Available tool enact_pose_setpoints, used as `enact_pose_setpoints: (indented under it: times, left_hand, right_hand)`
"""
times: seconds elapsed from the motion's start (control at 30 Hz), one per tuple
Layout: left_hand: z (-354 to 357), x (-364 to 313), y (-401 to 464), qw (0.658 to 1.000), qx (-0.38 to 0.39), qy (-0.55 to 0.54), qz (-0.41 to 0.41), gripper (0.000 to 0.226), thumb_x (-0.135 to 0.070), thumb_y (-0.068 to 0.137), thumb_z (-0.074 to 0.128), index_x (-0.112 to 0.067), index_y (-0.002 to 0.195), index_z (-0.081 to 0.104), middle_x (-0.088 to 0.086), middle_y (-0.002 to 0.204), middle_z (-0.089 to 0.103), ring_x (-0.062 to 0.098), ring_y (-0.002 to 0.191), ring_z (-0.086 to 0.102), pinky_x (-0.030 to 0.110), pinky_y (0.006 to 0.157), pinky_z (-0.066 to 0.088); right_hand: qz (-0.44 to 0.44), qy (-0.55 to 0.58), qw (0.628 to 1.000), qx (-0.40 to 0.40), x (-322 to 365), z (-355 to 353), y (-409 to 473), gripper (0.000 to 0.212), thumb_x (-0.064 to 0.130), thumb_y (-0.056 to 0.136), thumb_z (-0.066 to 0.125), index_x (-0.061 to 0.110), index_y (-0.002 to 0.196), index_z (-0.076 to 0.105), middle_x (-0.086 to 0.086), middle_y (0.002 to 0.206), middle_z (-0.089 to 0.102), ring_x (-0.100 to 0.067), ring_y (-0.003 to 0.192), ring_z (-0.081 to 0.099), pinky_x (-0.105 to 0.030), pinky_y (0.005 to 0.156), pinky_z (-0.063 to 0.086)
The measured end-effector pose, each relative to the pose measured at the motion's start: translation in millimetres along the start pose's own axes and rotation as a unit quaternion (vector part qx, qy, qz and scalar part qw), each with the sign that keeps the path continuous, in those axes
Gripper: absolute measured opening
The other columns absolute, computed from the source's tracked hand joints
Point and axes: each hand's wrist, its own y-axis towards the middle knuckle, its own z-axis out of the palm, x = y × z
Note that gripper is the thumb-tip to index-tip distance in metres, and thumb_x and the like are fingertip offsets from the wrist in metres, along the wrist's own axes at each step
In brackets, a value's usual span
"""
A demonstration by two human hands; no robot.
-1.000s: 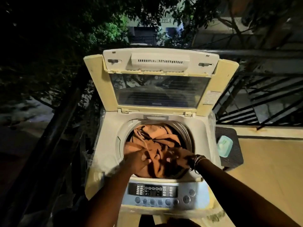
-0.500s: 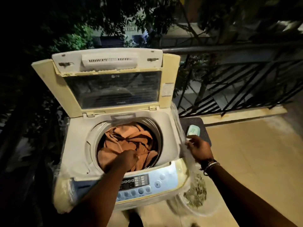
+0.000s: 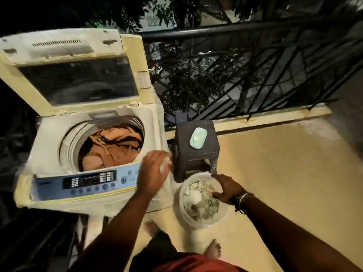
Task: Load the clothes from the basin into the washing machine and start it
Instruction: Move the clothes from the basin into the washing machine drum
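The cream top-loading washing machine stands at the left with its lid raised. Orange clothes fill its drum. Its blue control panel faces me. A white basin sits on the floor to the machine's right, holding green and white patterned clothes. My left hand hovers over the machine's front right corner, fingers apart, holding nothing. My right hand reaches into the basin and rests on the patterned clothes; its grip is unclear.
A dark plastic stool stands behind the basin, with a pale green soap dish on top. A black metal railing runs along the balcony edge behind. My bare feet are on the tan floor near the basin.
The view swung right and down. My left hand left the drum and moved to the machine's right corner. My right hand dropped from beside the stool into the basin.
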Motion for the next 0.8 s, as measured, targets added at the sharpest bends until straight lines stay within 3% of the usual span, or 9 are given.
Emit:
enact_pose_setpoints:
  times: [0.1,0.23,0.43,0.57,0.7,0.8]
  left_hand:
    - [34,-38,-24,0.988,0.105,-0.005,0.112,0.031,-0.027,0.092,0.062,-0.022,0.121,0.067,-0.001,0.126,0.063,0.02,0.121,0.054,0.033,0.105,0.043]
    - [73,-35,-44,0.971,0.217,0.033,0.099,0.044,-0.037,0.09,0.061,-0.028,0.133,0.059,-0.005,0.142,0.054,0.015,0.134,0.045,0.032,0.111,0.041]
    - [146,-12,-54,0.937,0.344,0.054,-0.027,0.072,-0.04,0.085,0.069,-0.023,0.15,0.043,0.006,0.162,0.033,0.028,0.147,0.033,0.041,0.12,0.033]
    - [214,17,-78,0.93,0.356,0.051,-0.08,0.08,-0.038,0.083,0.076,-0.018,0.152,0.042,0.014,0.161,0.034,0.034,0.147,0.034,0.043,0.117,0.036]
    - [314,65,-116,0.902,0.397,0.075,-0.15,0.091,-0.042,0.088,0.071,-0.022,0.161,0.022,0.011,0.169,0.013,0.032,0.153,0.021,0.043,0.116,0.035]
    - [394,100,-144,0.885,0.409,0.089,-0.203,0.098,-0.047,0.087,0.072,-0.025,0.162,0.013,0.011,0.169,0.007,0.033,0.151,0.021,0.045,0.112,0.041]
  right_hand:
    - [-0.019,-0.032,0.999,0.036,-13,-2,-3,0.095,0.061,0.083,0.069,0.028,0.159,0.021,-0.009,0.162,0.03,-0.032,0.144,0.035,-0.036,0.116,0.03]
    - [-0.014,-0.032,0.999,0.018,-21,0,-6,0.104,0.071,0.076,0.069,0.033,0.159,0.019,-0.008,0.163,0.027,-0.035,0.144,0.034,-0.043,0.117,0.034]
    - [-0.011,-0.054,0.998,0.036,-57,17,-7,0.106,0.077,0.078,0.063,0.034,0.16,0.012,-0.012,0.166,0.018,-0.036,0.15,0.023,-0.048,0.119,0.029]
    - [-0.007,-0.075,0.995,0.059,-98,58,35,0.108,0.076,0.077,0.065,0.033,0.16,0.011,-0.012,0.167,0.014,-0.039,0.15,0.023,-0.051,0.116,0.035]
    - [0.005,-0.087,0.993,0.082,-156,146,103,0.113,0.075,0.073,0.069,0.03,0.16,0.013,-0.017,0.167,0.013,-0.041,0.148,0.024,-0.049,0.116,0.035]
    - [-0.004,-0.101,0.989,0.109,-199,218,157,0.119,0.08,0.07,0.067,0.026,0.161,0.012,-0.016,0.167,0.007,-0.042,0.149,0.021,-0.05,0.117,0.033]
